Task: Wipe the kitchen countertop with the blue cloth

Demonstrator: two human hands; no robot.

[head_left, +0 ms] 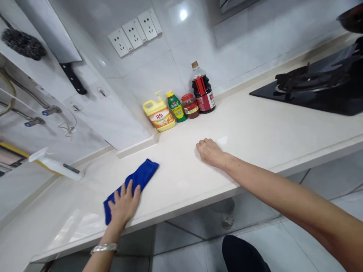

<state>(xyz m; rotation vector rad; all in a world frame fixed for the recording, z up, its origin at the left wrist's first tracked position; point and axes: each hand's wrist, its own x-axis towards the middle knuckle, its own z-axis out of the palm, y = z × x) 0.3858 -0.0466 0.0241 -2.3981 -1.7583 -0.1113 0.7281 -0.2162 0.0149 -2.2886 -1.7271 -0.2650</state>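
Observation:
My left hand (125, 204) lies flat with its fingers spread on a folded blue cloth (143, 174), pressing it against the white countertop (181, 170). A silvery bracelet (104, 248) circles that wrist. My right hand (209, 152) rests on the counter farther right, its fingers curled into a fist with nothing showing in it. Behind it, along the tiled wall, stand a yellow jug of dish soap (159, 116), a green squeeze bottle (177, 107), a red-lidded jar (190, 107) and a large bottle of dark sauce (203, 90).
A black gas stove (312, 87) is set into the counter at right. At left are a white spray bottle (58, 166), a hanging cleaver (72, 75), a steel scrubber (23, 43) and water valves (51, 110). Wall sockets (134, 33) sit above the bottles.

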